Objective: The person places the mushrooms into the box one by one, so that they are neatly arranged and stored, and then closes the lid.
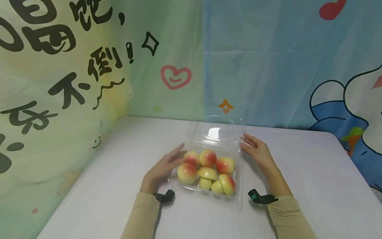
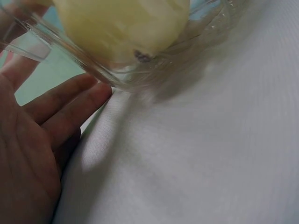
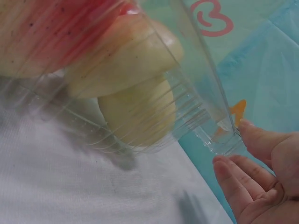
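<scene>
A clear plastic box point(image 1: 191, 188) stands on the table, its transparent lid point(image 1: 197, 132) hinged open at the back. Inside sit several red-and-yellow rounded pieces point(image 1: 208, 157), one plainly mushroom-shaped point(image 1: 207, 173) with a yellow cap and stem. My left hand point(image 1: 163, 167) is at the box's left side, fingers extended; in the left wrist view its fingertips point(image 2: 100, 91) meet the lower wall. My right hand point(image 1: 258, 151) is beside the right hinge corner. The right wrist view shows the thumb point(image 3: 261, 140) at that corner's plastic edge and the fairly straight fingers point(image 3: 229, 177) just below.
The box rests on a white-covered table point(image 1: 104, 186). Behind the table hangs a printed cloth backdrop point(image 1: 253, 66), with another printed sheet point(image 1: 59, 99) along the left. Each wrist wears a small black camera, the left camera point(image 1: 165, 196) and the right camera point(image 1: 262, 198).
</scene>
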### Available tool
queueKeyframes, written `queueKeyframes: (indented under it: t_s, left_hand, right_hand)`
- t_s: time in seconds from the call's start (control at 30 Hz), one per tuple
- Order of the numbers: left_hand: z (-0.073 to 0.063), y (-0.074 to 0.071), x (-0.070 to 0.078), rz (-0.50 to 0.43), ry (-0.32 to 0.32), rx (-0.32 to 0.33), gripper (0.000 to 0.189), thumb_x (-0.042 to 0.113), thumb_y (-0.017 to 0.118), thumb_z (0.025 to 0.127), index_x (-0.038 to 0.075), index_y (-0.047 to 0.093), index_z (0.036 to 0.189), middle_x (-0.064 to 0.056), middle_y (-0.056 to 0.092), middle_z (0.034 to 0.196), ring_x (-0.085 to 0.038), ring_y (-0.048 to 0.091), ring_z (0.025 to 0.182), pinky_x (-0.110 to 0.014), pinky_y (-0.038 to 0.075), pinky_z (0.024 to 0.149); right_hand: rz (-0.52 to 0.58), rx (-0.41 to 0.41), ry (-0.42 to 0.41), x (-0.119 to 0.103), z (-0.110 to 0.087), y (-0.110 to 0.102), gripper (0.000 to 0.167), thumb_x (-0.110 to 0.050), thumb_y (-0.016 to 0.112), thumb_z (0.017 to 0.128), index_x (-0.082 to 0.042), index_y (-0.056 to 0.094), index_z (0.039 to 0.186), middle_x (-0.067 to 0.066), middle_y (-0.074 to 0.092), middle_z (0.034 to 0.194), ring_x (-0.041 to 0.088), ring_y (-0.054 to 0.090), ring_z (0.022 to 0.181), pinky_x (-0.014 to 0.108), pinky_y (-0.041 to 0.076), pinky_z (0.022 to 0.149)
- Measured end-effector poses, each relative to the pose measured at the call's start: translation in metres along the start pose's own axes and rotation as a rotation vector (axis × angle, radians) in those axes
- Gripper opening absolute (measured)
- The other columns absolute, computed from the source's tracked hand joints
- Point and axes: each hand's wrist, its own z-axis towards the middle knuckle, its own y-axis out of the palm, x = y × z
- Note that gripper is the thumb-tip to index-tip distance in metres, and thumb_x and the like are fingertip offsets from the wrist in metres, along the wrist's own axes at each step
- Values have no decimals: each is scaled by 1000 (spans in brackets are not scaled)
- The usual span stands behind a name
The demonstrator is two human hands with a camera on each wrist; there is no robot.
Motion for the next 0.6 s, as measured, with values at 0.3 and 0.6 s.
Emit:
queueKeyframes:
  t_s: [0.3,0.6]
  left_hand:
    - [0,0,2,-26,-14,17,65,39,56,95,35,23,151,0,44,147,-20,37,139,-49,19,118]
    - [0,5,2,-61,-77,12,66,48,57,91,43,24,148,5,43,148,-18,32,141,-50,16,118]
  right_hand:
    - [-3,27,-46,-2,2,-2,66,-35,62,92,-11,34,147,12,43,148,28,45,133,7,45,89]
    - [25,34,-88,-3,-2,-4,61,-24,62,93,-10,36,146,14,43,147,12,58,118,11,47,89]
